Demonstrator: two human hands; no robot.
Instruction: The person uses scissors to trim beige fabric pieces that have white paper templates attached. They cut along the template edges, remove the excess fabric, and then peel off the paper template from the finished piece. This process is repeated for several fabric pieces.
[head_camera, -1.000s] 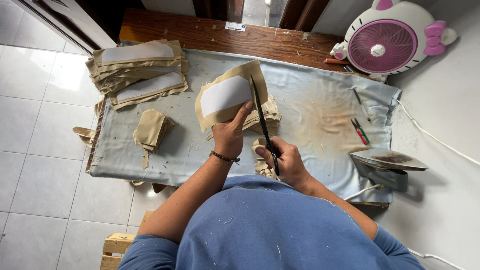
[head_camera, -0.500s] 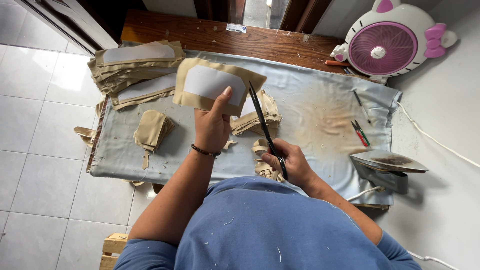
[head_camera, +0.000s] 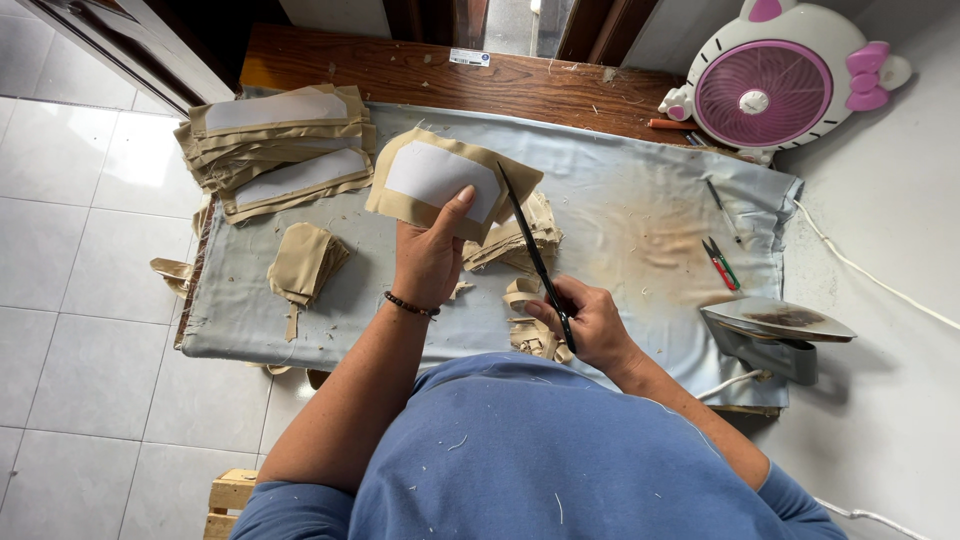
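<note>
Fabric stacks (head_camera: 278, 150) far left, iron (head_camera: 775, 335) right, fan (head_camera: 775, 85) behind

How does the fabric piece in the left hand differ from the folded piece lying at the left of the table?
The held piece is flat, lifted off the table, and shows a white lining; the folded piece lies bunched on the grey cloth, untouched, with no white showing. Both are tan fabric.

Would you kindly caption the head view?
Left hand lifts white-lined tan fabric piece; right hand holds black scissors.
</note>
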